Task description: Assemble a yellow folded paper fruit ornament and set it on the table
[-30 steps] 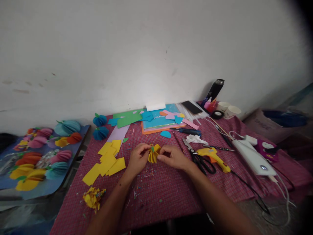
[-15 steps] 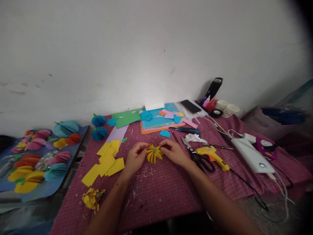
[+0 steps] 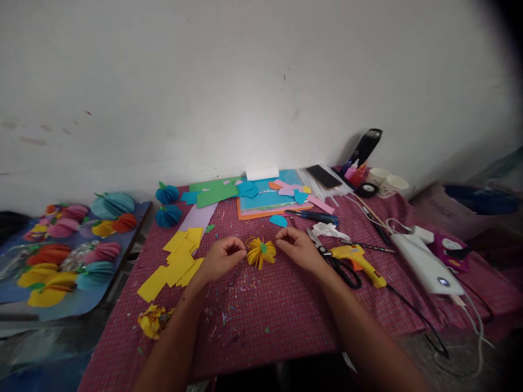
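A small yellow pleated-paper pumpkin [image 3: 256, 257] with a green piece at its centre rests on the checked cloth between my hands. My left hand [image 3: 223, 257] is just left of it, fingers loosely curled, thumb and index slightly apart; no held thing shows there. To the right, my right hand [image 3: 297, 247] has drawn clear of the paper, its thumb and fingers parted with nothing seen between them. A thin brownish strand shows at the pumpkin's upper left edge. Yellow paper pieces [image 3: 180, 261] lie left of my left hand.
Scissors [image 3: 341, 269], a yellow glue gun [image 3: 359, 261] and a cutter [image 3: 312, 216] lie to the right. Coloured paper sheets [image 3: 216, 194] are at the back. A white power bank [image 3: 427, 267] trails cables. More paper pumpkins [image 3: 112, 206] sit on a blue board at left.
My fingers have come off the yellow pumpkin, and the right hand has moved away from it. The pumpkin has turned, its green piece now facing more to the right. The view has shifted slightly.
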Available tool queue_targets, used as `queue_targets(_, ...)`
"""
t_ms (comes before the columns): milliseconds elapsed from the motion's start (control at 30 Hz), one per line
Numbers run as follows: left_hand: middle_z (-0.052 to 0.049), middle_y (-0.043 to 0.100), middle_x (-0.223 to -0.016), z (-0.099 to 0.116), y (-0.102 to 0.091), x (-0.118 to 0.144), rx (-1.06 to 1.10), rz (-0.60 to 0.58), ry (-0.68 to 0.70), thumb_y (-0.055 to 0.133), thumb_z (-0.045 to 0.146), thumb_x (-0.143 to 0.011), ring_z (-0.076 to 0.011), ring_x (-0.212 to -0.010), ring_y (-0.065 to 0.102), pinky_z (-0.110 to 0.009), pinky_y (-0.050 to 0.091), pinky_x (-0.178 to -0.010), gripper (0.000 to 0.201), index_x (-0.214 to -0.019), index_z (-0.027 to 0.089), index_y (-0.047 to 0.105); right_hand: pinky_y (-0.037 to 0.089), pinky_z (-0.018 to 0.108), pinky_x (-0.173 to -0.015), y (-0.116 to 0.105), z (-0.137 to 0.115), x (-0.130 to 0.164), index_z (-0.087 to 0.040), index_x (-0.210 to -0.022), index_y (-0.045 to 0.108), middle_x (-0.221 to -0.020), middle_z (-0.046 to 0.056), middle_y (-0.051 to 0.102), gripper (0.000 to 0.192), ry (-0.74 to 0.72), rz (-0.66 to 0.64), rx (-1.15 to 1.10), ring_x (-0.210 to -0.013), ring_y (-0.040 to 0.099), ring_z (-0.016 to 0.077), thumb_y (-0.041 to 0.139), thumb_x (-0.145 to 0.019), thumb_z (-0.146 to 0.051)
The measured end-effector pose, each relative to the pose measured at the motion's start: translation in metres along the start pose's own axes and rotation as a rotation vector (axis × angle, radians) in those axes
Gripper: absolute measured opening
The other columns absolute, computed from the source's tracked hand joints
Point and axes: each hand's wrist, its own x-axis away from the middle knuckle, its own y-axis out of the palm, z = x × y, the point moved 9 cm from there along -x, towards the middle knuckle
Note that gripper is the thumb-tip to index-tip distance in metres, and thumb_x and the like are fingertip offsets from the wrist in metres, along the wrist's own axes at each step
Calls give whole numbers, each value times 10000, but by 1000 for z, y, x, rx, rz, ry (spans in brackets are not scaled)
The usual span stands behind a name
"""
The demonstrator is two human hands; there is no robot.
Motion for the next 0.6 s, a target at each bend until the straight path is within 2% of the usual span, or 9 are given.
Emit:
queue_targets(100, -10, 648, -781, -2, 4, 1, 9, -65, -15, 633, 289, -831, -128, -693, 576, -233, 443, -641, 129, -846, 162, 646, 448, 281, -661, 0, -3, 1, -187, -756, 622, -748, 2, 633, 174, -4, -65, 70, -688, 556, 149, 567, -849, -323)
queue_targets(233, -21, 689, -857, 1, 13, 3, 13, -145, -35, 620, 288, -843, -145, -774, 618, -245, 468, -707, 143, -898, 165, 671, 428, 263, -635, 6, -4, 3, -182, -764, 643, -743, 3, 637, 178, -18, -136, 121, -684, 553, 143, 565, -860, -311)
queue_targets(467, -20, 711, -869, 4, 16, 3, -67, -131, -25, 542, 312, -897, -155, -799, 638, -252, 470, -735, 210, -899, 176, 702, 389, 250, -593, 4, -14, 7, -180, -763, 608, -721, -5, 597, 179, -77, -102, 73, -642, 511, 130, 590, -867, -324)
queue_targets(600, -15, 706, -848, 5, 15, 2, -61, -112, -17, 550, 298, -891, -147, -781, 630, -244, 465, -716, 194, -889, 172, 696, 378, 242, -588, 10, -20, 11, -180, -753, 600, -721, -10, 606, 140, -108, -154, 129, -640, 517, 125, 640, -834, -287)
